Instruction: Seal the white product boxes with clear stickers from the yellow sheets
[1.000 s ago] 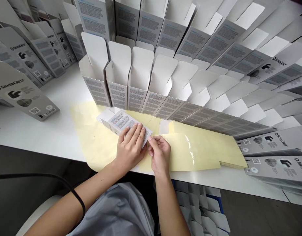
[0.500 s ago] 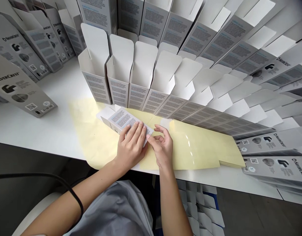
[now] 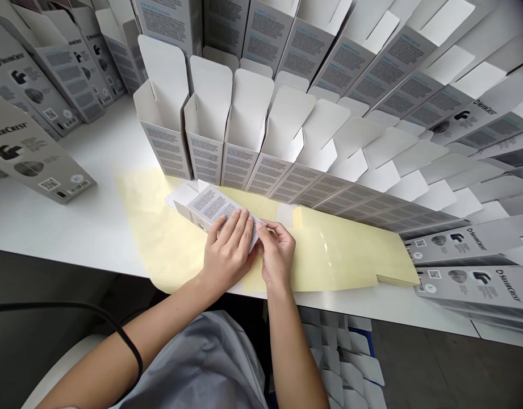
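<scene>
A white printed cardboard carton (image 3: pixel 212 207) lies on its side on a glossy pale yellow sheet stack (image 3: pixel 338 255), its open flaps pointing left. My left hand (image 3: pixel 229 250) presses on the carton's printed face, with the fingers spread across it. My right hand (image 3: pixel 278 253) pinches the carton's right end between thumb and fingers. Part of that end is hidden by my fingertips. A white tab (image 3: pixel 285 215) lies on the yellow surface just above my right hand.
Several upright open SilverCrest cartons (image 3: pixel 244 142) form a curved wall along the back of the white table (image 3: pixel 74 227). More cartons lie at both sides. Below the table edge, flat white card pieces sit by a blue container (image 3: pixel 365 346). A black cable (image 3: pixel 95 309) crosses at lower left.
My right hand has closed in from a loose, open pose and now pinches the carton's right end. The view has shifted slightly.
</scene>
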Available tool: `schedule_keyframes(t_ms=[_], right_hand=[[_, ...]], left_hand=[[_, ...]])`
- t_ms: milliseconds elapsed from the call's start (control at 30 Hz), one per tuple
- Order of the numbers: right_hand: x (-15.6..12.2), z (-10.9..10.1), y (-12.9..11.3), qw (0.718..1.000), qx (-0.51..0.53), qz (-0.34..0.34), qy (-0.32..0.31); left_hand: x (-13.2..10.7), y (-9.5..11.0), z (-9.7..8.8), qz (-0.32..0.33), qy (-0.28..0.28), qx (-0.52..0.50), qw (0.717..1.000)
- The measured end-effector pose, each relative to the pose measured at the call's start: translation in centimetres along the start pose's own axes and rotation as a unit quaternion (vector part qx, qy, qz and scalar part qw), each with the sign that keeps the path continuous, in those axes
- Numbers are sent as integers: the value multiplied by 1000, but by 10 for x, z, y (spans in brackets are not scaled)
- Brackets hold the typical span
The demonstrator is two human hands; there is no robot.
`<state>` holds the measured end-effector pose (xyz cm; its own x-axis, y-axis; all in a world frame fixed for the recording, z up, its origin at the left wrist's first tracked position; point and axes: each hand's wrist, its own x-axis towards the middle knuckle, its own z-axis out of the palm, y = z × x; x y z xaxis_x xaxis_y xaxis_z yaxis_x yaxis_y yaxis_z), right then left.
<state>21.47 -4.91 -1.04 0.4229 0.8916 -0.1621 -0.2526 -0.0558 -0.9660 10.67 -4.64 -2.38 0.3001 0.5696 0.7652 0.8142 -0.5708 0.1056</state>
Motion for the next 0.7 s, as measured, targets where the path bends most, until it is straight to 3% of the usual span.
schedule_keyframes(t_ms=[267,500,700], right_hand=[[-10,-15,-11,989,34,35,-138],[8,-16,-13,984,85,103,-117],[12,-10,-3,989,102,83,-67]], left_hand=[[-2,-1,0,-12,-1,-28,1000],[0,-3,0,0,-1,-14,1000],[2,-5,0,10,7,-23,1000]])
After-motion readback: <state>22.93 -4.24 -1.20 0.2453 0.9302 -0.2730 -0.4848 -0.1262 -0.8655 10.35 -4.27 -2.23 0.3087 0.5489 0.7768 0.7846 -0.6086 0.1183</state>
